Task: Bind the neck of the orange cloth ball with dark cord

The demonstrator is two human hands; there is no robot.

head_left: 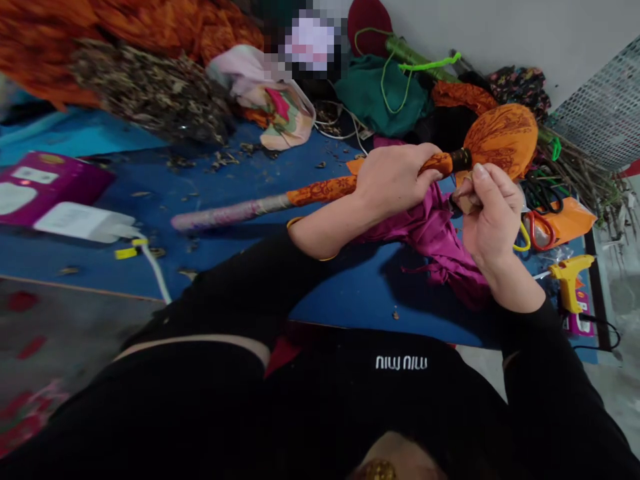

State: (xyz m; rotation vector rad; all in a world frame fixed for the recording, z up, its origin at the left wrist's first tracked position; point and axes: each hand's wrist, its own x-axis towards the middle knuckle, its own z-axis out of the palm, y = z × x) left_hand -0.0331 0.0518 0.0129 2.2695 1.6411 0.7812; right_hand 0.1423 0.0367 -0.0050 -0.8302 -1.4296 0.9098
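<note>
My left hand (393,177) is wrapped round a stick covered in orange patterned cloth (320,191). The stick's bare greyish-pink end (225,215) reaches out to the left. At its right end sits a round bulge of the same orange cloth (503,141), with a dark band (461,159) round its neck. Just below that neck my right hand (493,210) is closed in a pinch, and a small brownish piece (466,195) shows by its fingertips; its kind is unclear. A crumpled magenta cloth (430,237) lies beneath both hands.
A blue table (340,287) bears a purple box (55,180) with a white power strip at left. Dried plant matter (150,90) and orange fabric (200,30) are heaped behind. At right are red-handled scissors (543,232) and a yellow glue gun (570,277).
</note>
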